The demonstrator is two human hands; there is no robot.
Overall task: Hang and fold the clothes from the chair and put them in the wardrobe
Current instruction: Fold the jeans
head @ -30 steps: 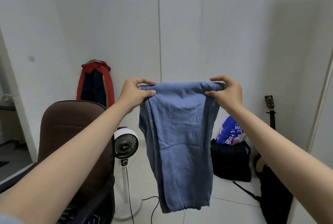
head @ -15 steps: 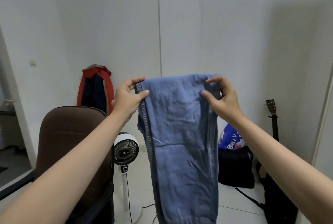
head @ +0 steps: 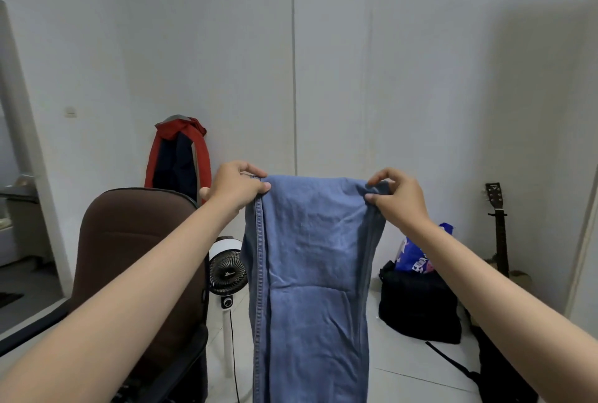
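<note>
Blue jeans [head: 310,273] hang front and centre, held up in the air at arm's length by both hands. Left hand [head: 238,185] grips the top left corner, fingers curled over the edge and thumb pressed against the cloth beside the stitched side seam. Right hand [head: 399,200] pinches the top right corner — thumb in front, fingers hooked over the bunched fabric. Top edge runs nearly level between the two grips, and the denim drops straight down, wrinkled, out past the bottom of the view. Behind the left forearm stands a brown chair [head: 136,257], with a white fan [head: 226,270] just beside it on the tiled floor. Right of the jeans sits a black bag [head: 420,308] with a blue packet on top — a guitar [head: 496,231] leans against the wall further right. Red jacket [head: 178,156] hangs on the back wall.
</note>
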